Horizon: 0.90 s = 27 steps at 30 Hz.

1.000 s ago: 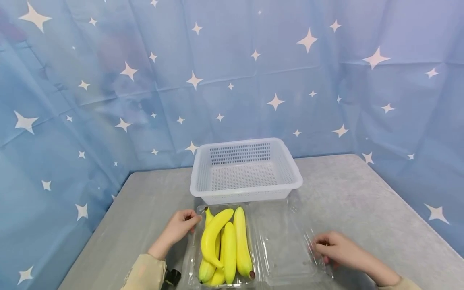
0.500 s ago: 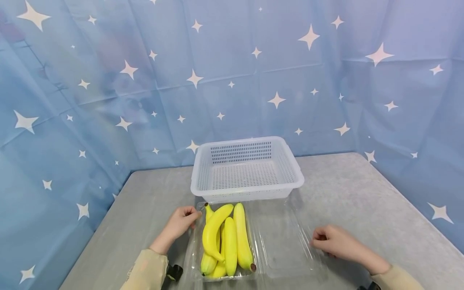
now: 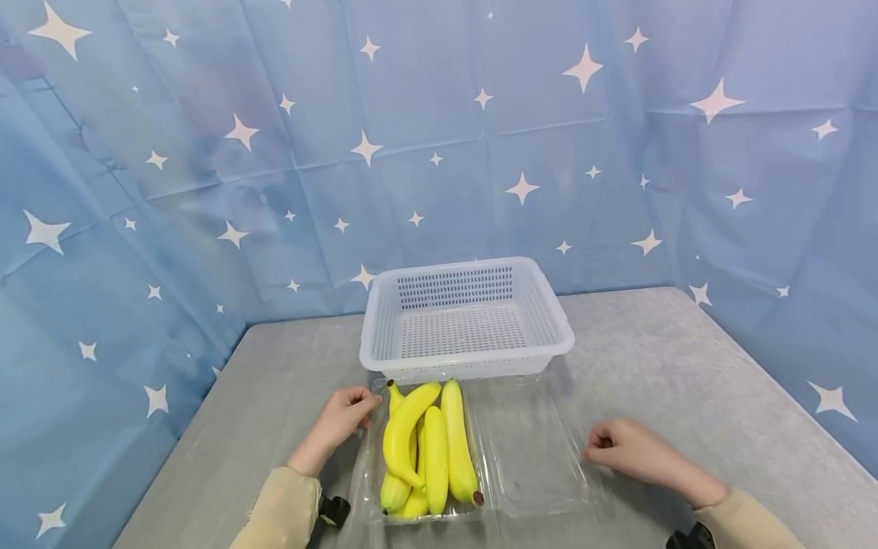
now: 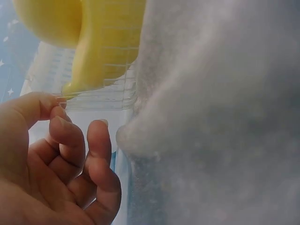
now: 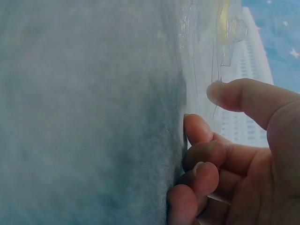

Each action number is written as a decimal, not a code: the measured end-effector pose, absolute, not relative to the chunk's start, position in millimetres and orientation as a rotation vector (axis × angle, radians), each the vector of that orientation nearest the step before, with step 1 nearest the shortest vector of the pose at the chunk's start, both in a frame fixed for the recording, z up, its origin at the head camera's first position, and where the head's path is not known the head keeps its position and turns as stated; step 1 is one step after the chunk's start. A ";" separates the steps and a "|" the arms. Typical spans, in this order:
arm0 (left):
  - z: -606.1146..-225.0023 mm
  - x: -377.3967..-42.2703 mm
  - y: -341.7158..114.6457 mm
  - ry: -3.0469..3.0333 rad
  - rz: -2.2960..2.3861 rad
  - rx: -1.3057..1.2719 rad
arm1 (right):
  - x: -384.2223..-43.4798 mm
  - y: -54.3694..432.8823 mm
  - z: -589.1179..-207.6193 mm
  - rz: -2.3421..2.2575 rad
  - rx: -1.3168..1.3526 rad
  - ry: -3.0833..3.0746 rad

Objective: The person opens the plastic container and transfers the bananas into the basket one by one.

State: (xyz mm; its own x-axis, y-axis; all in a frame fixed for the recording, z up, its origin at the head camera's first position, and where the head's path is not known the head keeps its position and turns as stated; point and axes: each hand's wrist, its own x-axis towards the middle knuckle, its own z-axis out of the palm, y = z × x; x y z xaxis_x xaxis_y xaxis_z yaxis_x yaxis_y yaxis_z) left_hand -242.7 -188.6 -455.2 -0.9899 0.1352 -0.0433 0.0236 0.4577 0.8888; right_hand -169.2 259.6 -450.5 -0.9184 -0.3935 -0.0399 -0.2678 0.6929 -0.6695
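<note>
In the head view a clear plastic clamshell box (image 3: 368, 469) lies unfolded, and several yellow bananas (image 3: 403, 442) fill its left half. Its see-through lid (image 3: 538, 465) lies flat on the right. My left hand (image 3: 339, 419) pinches the box's left rim near the far corner; the left wrist view shows thumb and forefinger meeting at the clear edge (image 4: 96, 101). My right hand (image 3: 631, 451) is at the lid's right edge. In the right wrist view its thumb touches or nearly touches the clear plastic, the forefinger stays apart below, and the other fingers are loosely curled.
A white perforated plastic basket (image 3: 466, 366) stands just behind the box, with no contents visible. The grey tabletop (image 3: 658, 358) extends to both sides. A blue curtain with white stars (image 3: 439, 152) surrounds the table at the back and sides.
The lid was slightly raised in my right hand one second ago and now lies flat. My right thumb and forefinger have eased off its edge. My left hand has stayed on the rim.
</note>
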 end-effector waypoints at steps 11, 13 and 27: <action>-467.9 -244.3 -197.5 2.260 1.823 0.090 | -169.7 256.3 -449.5 -1.010 -0.589 2.762; -469.9 -244.8 -199.6 2.209 1.842 0.106 | -169.7 256.8 -449.4 -1.012 -0.596 2.769; -479.3 -247.4 -206.4 2.057 1.900 0.282 | -175.7 247.7 -413.7 -0.881 -0.596 2.910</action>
